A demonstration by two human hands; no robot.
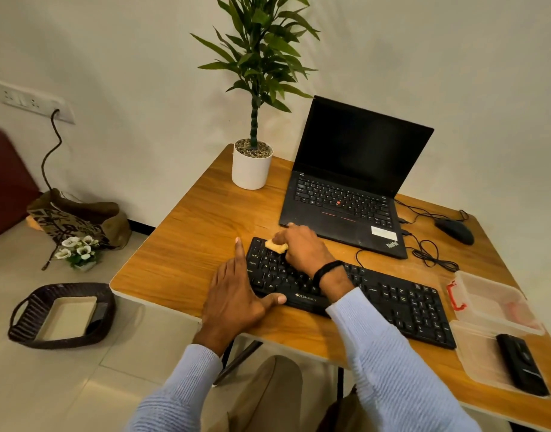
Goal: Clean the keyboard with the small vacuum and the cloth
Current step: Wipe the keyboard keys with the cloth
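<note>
Wiping step, I'd say: right hand [302, 244] pinches the cloth [275, 245] on the keyboard [392, 302] at its ten-o'clock corner, left hand [236, 294] flat, steadying its edge; next, sweep toward three o'clock.

Left hand [236, 299] is lying flat, palm down, fingers stretched out forward and the thumb splayed off to the right, wrist pretty straight with a pale ribbed sleeve running back toward the body. Right hand [305, 247] is further forward and curled, fingertips pinched together around a small tan wad, index finger poking out ahead. Right forearm angles in from the lower right, dark band on the wrist, same pale sleeve.
</note>
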